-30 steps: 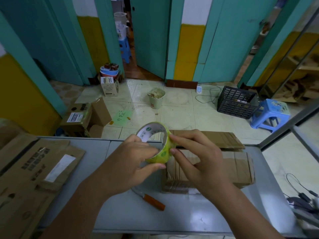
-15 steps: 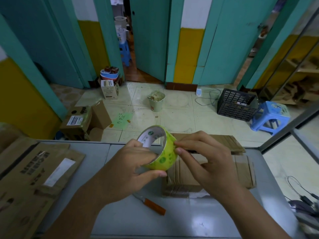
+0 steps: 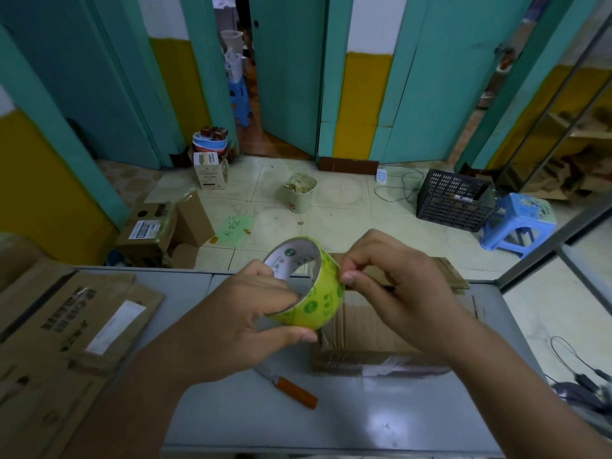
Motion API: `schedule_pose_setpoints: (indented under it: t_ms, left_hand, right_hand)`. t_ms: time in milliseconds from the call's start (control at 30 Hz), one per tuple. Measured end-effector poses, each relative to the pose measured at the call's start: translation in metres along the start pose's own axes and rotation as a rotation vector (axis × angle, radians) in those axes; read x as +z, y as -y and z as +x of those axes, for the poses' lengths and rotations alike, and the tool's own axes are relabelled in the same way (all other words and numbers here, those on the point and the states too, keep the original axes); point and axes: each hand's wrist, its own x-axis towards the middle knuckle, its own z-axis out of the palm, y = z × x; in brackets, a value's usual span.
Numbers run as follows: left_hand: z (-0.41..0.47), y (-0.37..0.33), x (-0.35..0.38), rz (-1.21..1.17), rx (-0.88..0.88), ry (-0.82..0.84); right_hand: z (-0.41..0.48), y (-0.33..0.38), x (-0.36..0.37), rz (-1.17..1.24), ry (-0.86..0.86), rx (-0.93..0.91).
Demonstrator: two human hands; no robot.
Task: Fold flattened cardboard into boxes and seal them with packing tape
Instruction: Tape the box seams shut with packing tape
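Note:
A roll of yellow-green packing tape (image 3: pixel 314 303) is held above the grey table (image 3: pixel 364 419). My left hand (image 3: pixel 241 316) grips it, with fingers through the core and the thumb under the rim. My right hand (image 3: pixel 397 293) pinches at the roll's right outer edge with thumb and forefinger. Under the right hand lies a stack of flattened brown cardboard (image 3: pixel 374 336). A second pile of flattened, printed cardboard (image 3: pixel 66 326) covers the table's left end.
A knife with an orange handle (image 3: pixel 291 389) lies on the table in front of the hands. Cables (image 3: pixel 583 382) sit at the right edge. Beyond the table, the tiled floor holds an open box (image 3: pixel 159 230), a bin (image 3: pixel 299 192), a black crate (image 3: pixel 453 203) and a blue stool (image 3: pixel 520 220).
The tape roll has tilted and shifted slightly right in my left hand. My right fingertips have moved along its outer edge to a pinch on the right side.

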Motion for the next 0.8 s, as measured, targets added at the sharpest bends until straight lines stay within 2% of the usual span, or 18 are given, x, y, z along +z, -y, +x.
schedule_pose_setpoints:
  t_ms: [333, 400, 500, 567, 667, 800]
  left_hand:
    - [-0.001, -0.008, 0.001, -0.048, -0.100, -0.042]
    - [0.000, -0.005, 0.000, 0.006, -0.082, -0.088]
    - [0.000, 0.001, 0.000, 0.163, -0.006, -0.155]
    - [0.002, 0.003, 0.004, 0.301, 0.057, -0.210]
    - [0.006, 0.005, 0.016, 0.461, 0.160, -0.295]
    - [0.007, 0.005, 0.027, 0.496, 0.193, -0.344]
  right_hand:
    - [-0.005, 0.008, 0.006, -0.039, 0.074, -0.003]
    - [-0.009, 0.008, 0.010, 0.003, -0.014, 0.042]
    - [-0.014, 0.008, 0.016, 0.210, -0.243, 0.246]
    - [-0.016, 0.012, 0.022, 0.281, -0.278, 0.310]
    - [-0.017, 0.020, 0.031, 0.324, -0.316, 0.306]
    - [-0.018, 0.021, 0.036, 0.361, -0.396, 0.337]
